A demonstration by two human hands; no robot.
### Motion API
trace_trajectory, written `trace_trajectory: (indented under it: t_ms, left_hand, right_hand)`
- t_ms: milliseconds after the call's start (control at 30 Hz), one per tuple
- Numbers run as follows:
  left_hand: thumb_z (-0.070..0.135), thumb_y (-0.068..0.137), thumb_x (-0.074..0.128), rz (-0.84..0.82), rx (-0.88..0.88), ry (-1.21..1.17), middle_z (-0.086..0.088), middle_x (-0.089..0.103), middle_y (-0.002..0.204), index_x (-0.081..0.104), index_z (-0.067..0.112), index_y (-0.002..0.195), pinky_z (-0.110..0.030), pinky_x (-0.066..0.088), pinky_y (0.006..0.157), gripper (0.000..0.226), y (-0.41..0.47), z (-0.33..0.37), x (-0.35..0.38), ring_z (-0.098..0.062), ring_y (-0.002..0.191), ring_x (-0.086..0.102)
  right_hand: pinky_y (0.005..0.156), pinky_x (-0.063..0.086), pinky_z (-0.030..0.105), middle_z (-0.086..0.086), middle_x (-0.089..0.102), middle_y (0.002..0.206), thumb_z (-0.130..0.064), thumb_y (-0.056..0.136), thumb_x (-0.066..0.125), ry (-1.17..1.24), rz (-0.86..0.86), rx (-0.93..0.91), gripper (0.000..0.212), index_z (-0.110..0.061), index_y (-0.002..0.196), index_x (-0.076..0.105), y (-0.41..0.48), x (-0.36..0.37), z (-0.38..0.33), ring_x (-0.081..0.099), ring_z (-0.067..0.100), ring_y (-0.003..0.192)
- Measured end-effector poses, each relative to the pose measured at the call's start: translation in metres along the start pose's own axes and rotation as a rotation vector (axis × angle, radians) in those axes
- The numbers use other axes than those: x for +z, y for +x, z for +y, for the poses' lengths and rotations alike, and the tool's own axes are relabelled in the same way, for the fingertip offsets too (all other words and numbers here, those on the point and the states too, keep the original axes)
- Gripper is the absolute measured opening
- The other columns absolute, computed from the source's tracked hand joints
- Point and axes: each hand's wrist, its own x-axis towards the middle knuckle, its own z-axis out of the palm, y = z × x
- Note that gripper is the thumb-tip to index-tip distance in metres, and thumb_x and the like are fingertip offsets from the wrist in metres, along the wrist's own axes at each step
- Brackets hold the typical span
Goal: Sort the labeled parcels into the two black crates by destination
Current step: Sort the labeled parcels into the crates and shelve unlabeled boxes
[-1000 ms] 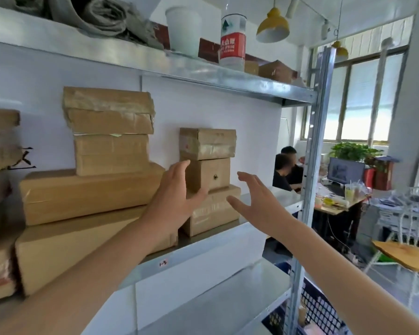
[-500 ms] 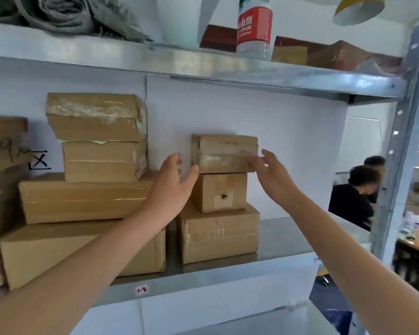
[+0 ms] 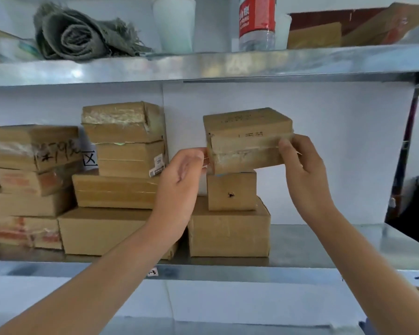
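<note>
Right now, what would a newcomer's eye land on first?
The taped brown cardboard parcel mid-shelf, tilted, pinched at its ends by the left-hand grip and right-hand grip. Beneath it sits a small brown cardboard box with a hole; left of them, stacked taped cardboard parcels; above, a rolled grey cloth.

- Holed parcel (image 3: 231, 191): small brown carton with a dark puncture in its front, upright, the middle tier of a three-parcel stack.
- Top parcel (image 3: 248, 139): taped brown carton with faint print, directly above the holed parcel, tilted with its right end higher; the left grip (image 3: 179, 175) pinches its left end and the right grip (image 3: 302, 170) its right.
- Base parcel (image 3: 228, 232): wider carton directly under the holed parcel.
- Labelled parcel (image 3: 131, 159): left of the holed parcel in a taller stack, with a white sticker at its corner.
- Scrawled parcel (image 3: 32, 147): far left of the holed parcel, with black handwriting on its tape.
</note>
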Motion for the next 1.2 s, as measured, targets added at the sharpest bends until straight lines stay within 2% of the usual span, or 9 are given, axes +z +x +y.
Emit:
trace_trajectory:
  t_ms: [267,400,500,667,767,867,967,1067,1200]
  left_hand:
    - [0.036,0.097,0.056,0.248,-0.082,-0.121,0.001,0.074,0.105,0.067,0.016,0.109,-0.035,0.053,0.096,0.026,-0.059,0.015,-0.068,-0.012,0.103,0.068]
    - [0.042,0.092,0.061,0.307,-0.128,0.052,0.011,0.074,0.1,0.07,0.02,0.107,-0.019,0.052,0.085,0.029,-0.11,0.012,-0.14,0.0,0.097,0.067]
    - [0.04,0.092,0.061,0.439,-0.194,0.155,0.014,0.073,0.093,0.071,0.02,0.101,-0.013,0.049,0.078,0.024,-0.16,0.007,-0.204,0.007,0.087,0.064]
    - [0.027,0.094,0.06,0.579,-0.217,0.305,0.014,0.067,0.106,0.069,0.02,0.108,-0.001,0.043,0.074,0.018,-0.242,0.014,-0.307,0.015,0.09,0.06]
    - [0.031,0.088,0.062,0.644,-0.225,0.448,0.01,0.049,0.118,0.067,0.033,0.11,-0.013,0.046,0.089,0.023,-0.301,0.014,-0.358,0.01,0.101,0.056]
    - [0.017,0.092,0.062,0.737,-0.329,0.514,0.003,0.05,0.114,0.064,0.035,0.113,-0.021,0.05,0.09,0.028,-0.374,0.005,-0.396,-0.004,0.1,0.058]
    - [0.006,0.094,0.06,0.841,-0.433,0.55,-0.002,0.057,0.112,0.065,0.031,0.116,-0.007,0.047,0.08,0.033,-0.426,0.011,-0.431,0.002,0.097,0.06]
    - [0.008,0.094,0.061,0.887,-0.484,0.579,0.007,0.063,0.111,0.067,0.031,0.116,-0.009,0.049,0.077,0.033,-0.451,0.023,-0.46,0.006,0.098,0.061]
    - [0.012,0.094,0.062,0.904,-0.543,0.569,0.017,0.066,0.117,0.065,0.037,0.117,-0.02,0.052,0.084,0.033,-0.465,0.025,-0.483,0.002,0.108,0.062]
  right_hand:
    - [0.076,0.043,0.02,-0.009,0.059,0.107,-0.06,0.093,0.048,0.133,-0.082,0.06,0.027,-0.033,0.093,0.05,-0.077,0.046,-0.051,0.056,0.003,0.099]
    - [0.07,0.045,0.008,-0.004,0.063,0.103,-0.053,0.088,0.062,0.107,-0.286,0.133,0.029,-0.025,0.093,0.056,-0.131,0.09,-0.069,0.06,0.004,0.091]
    - [0.07,0.05,0.021,-0.006,0.064,0.097,-0.047,0.084,0.069,0.135,-0.46,0.146,0.031,-0.021,0.094,0.056,-0.182,0.131,-0.09,0.062,0.009,0.088]
    - [0.078,0.052,0.017,-0.02,0.064,0.105,-0.029,0.084,0.076,0.215,-0.789,0.227,0.042,-0.032,0.119,0.054,-0.266,0.202,-0.129,0.061,-0.006,0.092]
    - [0.078,0.055,0.018,-0.016,0.063,0.109,-0.012,0.083,0.077,0.262,-0.929,0.308,0.041,-0.026,0.114,0.054,-0.332,0.236,-0.142,0.063,0.0,0.097]
    - [0.076,0.052,0.01,-0.011,0.063,0.109,-0.002,0.084,0.073,0.335,-1.066,0.381,0.039,-0.023,0.107,0.05,-0.407,0.259,-0.155,0.062,-0.004,0.098]
    - [0.073,0.051,0.011,-0.005,0.064,0.111,-0.022,0.09,0.07,0.41,-1.209,0.491,0.026,-0.018,0.107,0.052,-0.454,0.286,-0.174,0.063,-0.009,0.092]
    - [0.092,0.053,0.034,0.001,0.064,0.108,-0.049,0.091,0.06,0.455,-1.214,0.599,0.03,-0.02,0.091,0.051,-0.477,0.32,-0.19,0.064,0.011,0.102]
    - [0.067,0.043,0.017,-0.004,0.059,0.097,-0.046,0.094,0.059,0.409,-1.204,0.55,0.039,-0.009,0.098,0.049,-0.498,0.358,-0.204,0.057,0.002,0.084]
